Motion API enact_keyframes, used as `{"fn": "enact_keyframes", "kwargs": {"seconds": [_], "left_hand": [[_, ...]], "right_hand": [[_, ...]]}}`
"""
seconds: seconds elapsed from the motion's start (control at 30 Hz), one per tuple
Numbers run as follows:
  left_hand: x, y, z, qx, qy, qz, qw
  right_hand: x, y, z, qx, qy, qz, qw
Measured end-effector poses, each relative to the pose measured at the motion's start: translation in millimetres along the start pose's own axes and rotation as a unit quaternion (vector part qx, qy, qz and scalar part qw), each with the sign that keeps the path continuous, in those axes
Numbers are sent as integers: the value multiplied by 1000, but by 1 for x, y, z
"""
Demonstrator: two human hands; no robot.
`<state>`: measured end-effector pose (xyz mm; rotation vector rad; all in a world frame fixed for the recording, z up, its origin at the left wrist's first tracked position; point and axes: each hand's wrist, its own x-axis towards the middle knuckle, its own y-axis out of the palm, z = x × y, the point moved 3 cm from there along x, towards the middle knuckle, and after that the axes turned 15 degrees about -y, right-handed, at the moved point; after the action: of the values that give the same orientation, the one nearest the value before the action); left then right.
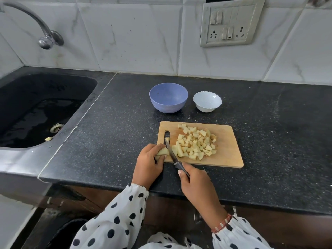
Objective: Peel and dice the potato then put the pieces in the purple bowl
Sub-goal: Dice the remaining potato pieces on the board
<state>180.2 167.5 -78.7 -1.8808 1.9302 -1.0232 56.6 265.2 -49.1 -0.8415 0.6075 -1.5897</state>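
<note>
At the far left a black sink (27, 97) sits under a curved metal tap (45, 37), and a pale scrap (48, 139) lies near its drain. On the dark counter (269, 141) the purple bowl (168, 97) stands just left of a small white bowl (207, 101), both behind the wooden cutting board (228, 155).

At the board's near left corner, the left hand (149, 163) has its fingers curled round the last piece of peeled potato (162, 151), pinning it down. Right beside it the knife (173, 155) angles across, its blade against that piece. The right hand (195, 180) grips the dark handle, fingers wrapped tight, its forefinger lying along the top.

Further right, a heap of diced potato (195, 142) covers the middle of the board. High on the tiled wall at the right hangs a switch plate (231, 22).
</note>
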Motion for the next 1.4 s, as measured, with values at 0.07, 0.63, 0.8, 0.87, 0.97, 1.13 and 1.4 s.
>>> {"fn": "enact_keyframes", "kwargs": {"seconds": [0.07, 0.63, 0.8, 0.87, 0.97, 1.13, 1.4], "left_hand": [[1, 0, 0, 5, -8, 0, 1000], [5, 2, 0, 16, -13, -13, 1000], [4, 1, -3, 16, -13, -15, 1000], [3, 1, -3, 12, -14, -14, 1000], [2, 0, -2, 8, -23, -11, 1000], [3, 0, -1, -10, -37, -16, 999], [3, 0, 1, -4, -31, -17, 999]], "right_hand": [[1, -1, 2, 9, 5, 2, 1000], [2, 6, 11, -83, -10, 63, 995], [-6, 1, 12, -123, -25, 74, 989], [-5, -1, 11, -149, -19, 76, 986], [-6, -3, 8, -133, -8, 64, 989], [-1, -6, 14, -38, 0, 19, 999], [4, 1, 20, -38, 9, 30, 999]]}}
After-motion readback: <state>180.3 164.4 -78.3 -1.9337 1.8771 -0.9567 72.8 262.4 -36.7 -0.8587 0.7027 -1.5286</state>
